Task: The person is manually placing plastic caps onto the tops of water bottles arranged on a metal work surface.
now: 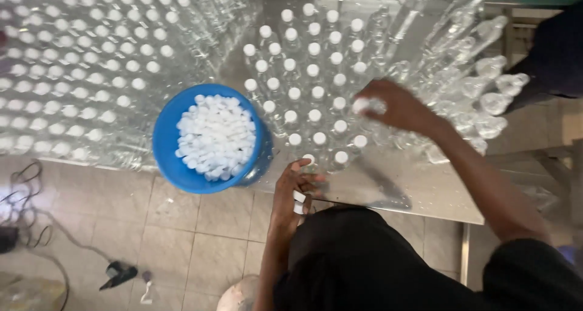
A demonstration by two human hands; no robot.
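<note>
Overhead, looking down on a steel table (425,192) crowded with clear plastic bottles. At centre, a block of upright bottles with white caps (310,74), standing in close rows. At twelve to two o'clock from that block, uncapped bottles lying on their sides (480,80), piled loosely toward the table's far right corner. At nine to eleven o'clock, a much larger mass of capped bottles in clear wrap (91,62), filling the upper left. At the table's near edge, at about eight o'clock from the central block, a round blue bowl (165,142) heaped with loose white caps (215,136). Right hand (395,107) reaching out at three o'clock of the central block, fingers curled down around a white cap (362,105) pressed onto the top of a bottle in the rightmost row; grip closed on that cap. Left hand (294,189) at six o'clock, close to the body at the table's near edge, fingers bent inward around a few small white caps (299,203); loosely closed, fingertips just beside the nearest bottle of the front row. Dark sleeve and torso filling the lower right. At one o'clock, another person's dark clothing (555,50) beyond the table. Below the table, pale floor tiles (200,226) with black cables (27,201) at seven o'clock.
</note>
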